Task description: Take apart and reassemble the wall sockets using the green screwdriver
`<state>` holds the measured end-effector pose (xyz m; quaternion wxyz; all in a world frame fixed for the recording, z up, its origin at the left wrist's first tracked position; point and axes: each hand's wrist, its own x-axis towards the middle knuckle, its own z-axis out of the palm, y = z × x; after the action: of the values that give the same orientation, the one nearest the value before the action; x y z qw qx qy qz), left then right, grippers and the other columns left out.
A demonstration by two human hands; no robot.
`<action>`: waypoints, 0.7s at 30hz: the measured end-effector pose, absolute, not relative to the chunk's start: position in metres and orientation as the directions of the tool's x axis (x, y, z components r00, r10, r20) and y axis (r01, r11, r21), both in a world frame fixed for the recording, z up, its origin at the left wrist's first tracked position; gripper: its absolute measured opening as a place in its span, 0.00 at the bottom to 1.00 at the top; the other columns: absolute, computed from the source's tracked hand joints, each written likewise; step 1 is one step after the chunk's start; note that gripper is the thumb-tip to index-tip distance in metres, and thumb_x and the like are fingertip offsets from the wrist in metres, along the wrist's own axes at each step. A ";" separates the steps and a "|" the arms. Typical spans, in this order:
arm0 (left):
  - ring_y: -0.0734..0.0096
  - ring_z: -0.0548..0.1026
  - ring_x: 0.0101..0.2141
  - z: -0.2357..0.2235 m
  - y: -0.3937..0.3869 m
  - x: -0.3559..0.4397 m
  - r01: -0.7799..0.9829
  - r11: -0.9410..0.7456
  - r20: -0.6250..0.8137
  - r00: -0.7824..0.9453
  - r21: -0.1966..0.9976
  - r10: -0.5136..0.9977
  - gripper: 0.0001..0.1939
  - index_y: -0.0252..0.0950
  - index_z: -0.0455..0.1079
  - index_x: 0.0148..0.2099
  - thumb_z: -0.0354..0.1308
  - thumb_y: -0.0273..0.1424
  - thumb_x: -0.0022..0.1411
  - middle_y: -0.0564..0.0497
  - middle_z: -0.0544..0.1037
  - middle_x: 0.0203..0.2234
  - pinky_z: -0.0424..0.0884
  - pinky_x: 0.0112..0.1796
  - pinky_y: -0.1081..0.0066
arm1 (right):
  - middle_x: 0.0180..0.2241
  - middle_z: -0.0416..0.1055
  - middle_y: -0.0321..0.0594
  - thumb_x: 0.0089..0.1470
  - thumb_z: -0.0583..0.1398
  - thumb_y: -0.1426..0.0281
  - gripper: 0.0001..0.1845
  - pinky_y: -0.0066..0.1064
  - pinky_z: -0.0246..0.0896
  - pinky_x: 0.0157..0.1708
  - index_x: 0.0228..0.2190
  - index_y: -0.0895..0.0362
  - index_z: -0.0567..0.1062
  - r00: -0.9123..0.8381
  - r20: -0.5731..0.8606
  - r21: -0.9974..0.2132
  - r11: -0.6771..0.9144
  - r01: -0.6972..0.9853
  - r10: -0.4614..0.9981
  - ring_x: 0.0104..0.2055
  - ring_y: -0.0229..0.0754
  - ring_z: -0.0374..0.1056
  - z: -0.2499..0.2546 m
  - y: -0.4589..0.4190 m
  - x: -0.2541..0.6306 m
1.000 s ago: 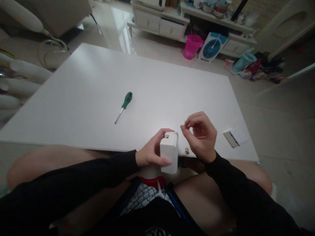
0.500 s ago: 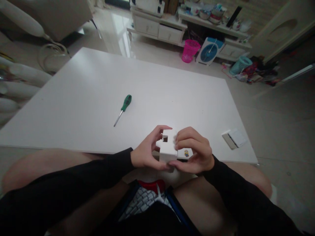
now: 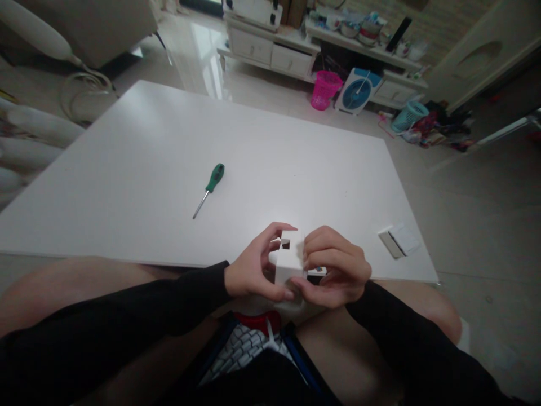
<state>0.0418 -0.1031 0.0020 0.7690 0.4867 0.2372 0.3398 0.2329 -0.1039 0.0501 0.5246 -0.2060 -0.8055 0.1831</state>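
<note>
A small white plastic box (image 3: 288,264) with a square notch near its top is held over the near edge of the white table (image 3: 253,152). My left hand (image 3: 250,269) grips its left side, fingers curled round it. My right hand (image 3: 336,268) clasps its right side, fingers pressed on the top edge. A green-handled screwdriver (image 3: 209,189) lies on the table to the left, beyond both hands. A flat white plate-like part (image 3: 398,240) lies near the table's right front corner.
A small sticker peeks out under my right hand at the table edge. On the floor beyond the table stand a pink basket (image 3: 323,90), a blue fan (image 3: 357,93) and a teal basket (image 3: 408,115), before a low white cabinet (image 3: 270,42). My knees sit under the table's front edge.
One second ago only my left hand held the box, my right hand pinched beside it. My right hand has since closed on the box's right side, and both hands stay on it.
</note>
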 end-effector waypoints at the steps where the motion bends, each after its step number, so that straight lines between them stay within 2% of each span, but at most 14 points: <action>1: 0.60 0.74 0.44 0.001 -0.104 0.042 -0.297 0.303 -0.037 0.656 0.906 0.754 0.50 0.43 0.58 0.62 0.80 0.33 0.39 0.49 0.72 0.46 0.73 0.41 0.64 | 0.29 0.73 0.37 0.50 0.69 0.76 0.09 0.34 0.70 0.29 0.33 0.56 0.75 -0.369 0.776 -0.495 0.856 0.146 0.512 0.31 0.41 0.69 0.050 -0.104 0.233; 8: 0.61 0.74 0.44 -0.005 -0.116 0.046 -0.338 0.355 -0.057 0.650 0.872 0.758 0.50 0.43 0.58 0.61 0.80 0.33 0.37 0.49 0.72 0.47 0.73 0.41 0.65 | 0.27 0.71 0.35 0.53 0.67 0.73 0.07 0.32 0.68 0.26 0.31 0.54 0.73 -0.347 0.787 -0.476 0.860 0.186 0.510 0.29 0.39 0.67 0.049 -0.111 0.226; 14: 0.63 0.73 0.44 -0.006 -0.127 0.047 -0.310 0.415 -0.117 0.664 0.855 0.738 0.50 0.44 0.57 0.61 0.78 0.30 0.38 0.50 0.72 0.47 0.72 0.40 0.67 | 0.26 0.71 0.35 0.52 0.65 0.75 0.07 0.33 0.69 0.25 0.31 0.54 0.73 -0.295 0.796 -0.488 0.849 0.204 0.529 0.27 0.40 0.67 0.049 -0.119 0.221; 21: 0.64 0.72 0.42 0.003 -0.128 0.047 -0.317 0.386 -0.096 0.653 0.867 0.751 0.51 0.45 0.57 0.61 0.78 0.30 0.37 0.50 0.71 0.46 0.71 0.37 0.69 | 0.26 0.71 0.35 0.51 0.65 0.76 0.07 0.32 0.68 0.23 0.31 0.53 0.73 -0.291 0.833 -0.417 0.879 0.231 0.471 0.27 0.40 0.68 0.051 -0.121 0.223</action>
<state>0.0465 -0.1279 0.0026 0.7951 0.4409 0.2464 0.3357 0.2230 -0.1212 0.0512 0.5530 -0.2205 -0.7961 0.1087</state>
